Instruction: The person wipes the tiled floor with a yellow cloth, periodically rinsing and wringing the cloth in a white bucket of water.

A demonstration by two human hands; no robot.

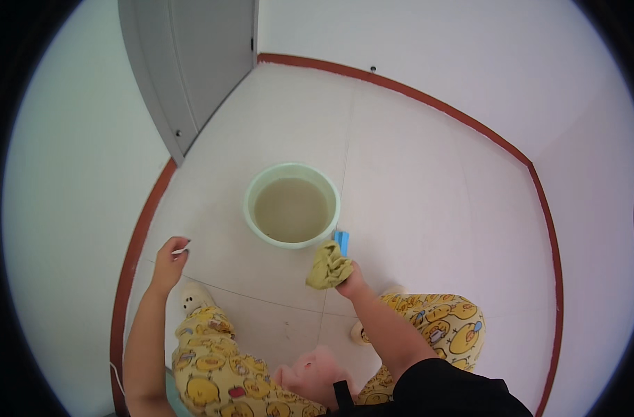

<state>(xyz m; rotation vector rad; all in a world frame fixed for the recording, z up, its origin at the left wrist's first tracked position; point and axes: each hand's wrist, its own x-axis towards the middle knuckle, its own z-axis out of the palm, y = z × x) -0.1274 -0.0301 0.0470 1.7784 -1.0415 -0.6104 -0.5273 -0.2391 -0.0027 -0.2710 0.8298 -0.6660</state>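
My right hand point(351, 281) grips a crumpled yellow-green cloth point(329, 266) just below the near right rim of a round pale green basin. The basin point(249, 208) stands on the tiled floor and holds murky brownish water point(291, 209). Partly behind the cloth, beside the basin, lies a blue object point(342, 241), whose kind I cannot tell. My left hand point(175, 256) is raised at the left, with thumb and fingers curled and a gap between their tips; no object shows in it.
A grey door point(212, 57) stands at the upper left. Red-brown skirting point(400, 87) runs along the white walls. Between my legs, in yellow patterned trousers point(207, 359), is a pink plush item point(317, 372). Part of a pale green object point(177, 393) shows at the lower left.
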